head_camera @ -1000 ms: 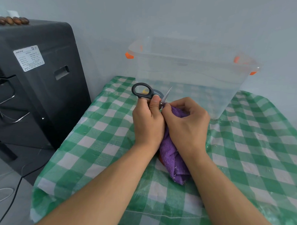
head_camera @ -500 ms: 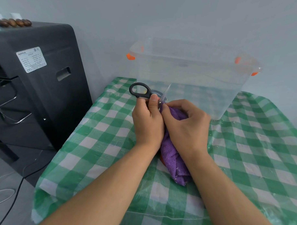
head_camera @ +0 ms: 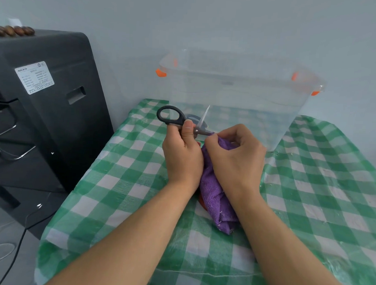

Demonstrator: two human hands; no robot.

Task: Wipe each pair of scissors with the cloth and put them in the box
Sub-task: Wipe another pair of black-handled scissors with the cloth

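Note:
My left hand (head_camera: 181, 155) grips black-handled scissors (head_camera: 173, 117) by the handle, just in front of the clear box. The blades are spread: one points up toward the box, the other runs right into the purple cloth (head_camera: 215, 196). My right hand (head_camera: 235, 156) holds that cloth bunched around the lower blade, and the rest of the cloth hangs down onto the table. The clear plastic box (head_camera: 237, 97) with orange clips stands open at the back of the table. A dark handle shape shows through its front wall behind the scissors.
A green and white checked cloth (head_camera: 319, 189) covers the table. A black appliance (head_camera: 45, 107) stands close to the table's left edge, with cables on the floor below. Something orange-red (head_camera: 202, 203) peeks out under the purple cloth. A pale wall rises behind the box.
The scissors' handle has shifted slightly left and the lower blade now shows more between my hands. My right hand with the cloth has slid a little right along the blade.

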